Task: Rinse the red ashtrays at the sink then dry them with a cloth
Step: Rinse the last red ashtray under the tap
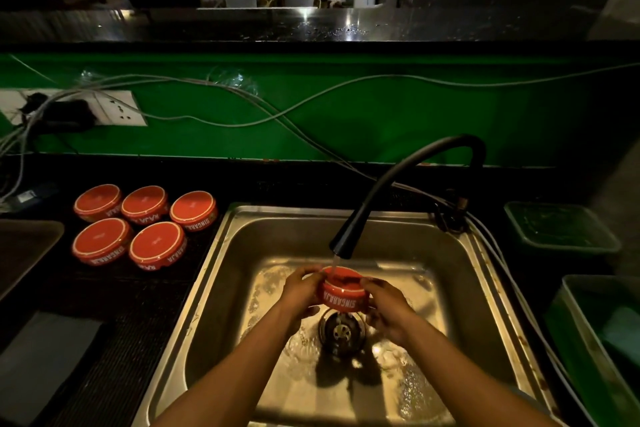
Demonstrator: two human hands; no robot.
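White lettering runs round the side of the red ashtray held over the sink; it reads "SINGARAJA", seen upside down. The same word, in part, shows on the five ashtrays lying bottom up on the dark desk left of the sink: "RAJA" on some, "SINGARAJA" on others.

The left hand curls its fingers round the ashtray's left side, thumb toward the near wall. The right hand grips the right side in the same way, so each grip is clamped on the ashtray. The ashtray sits above the drain, right under the black tap, and a thin stream of water falls onto its top. The basin floor is wet.

Green tubs stand on the desk to the right. Grey cables trail across the green wall behind, by a white socket plate.
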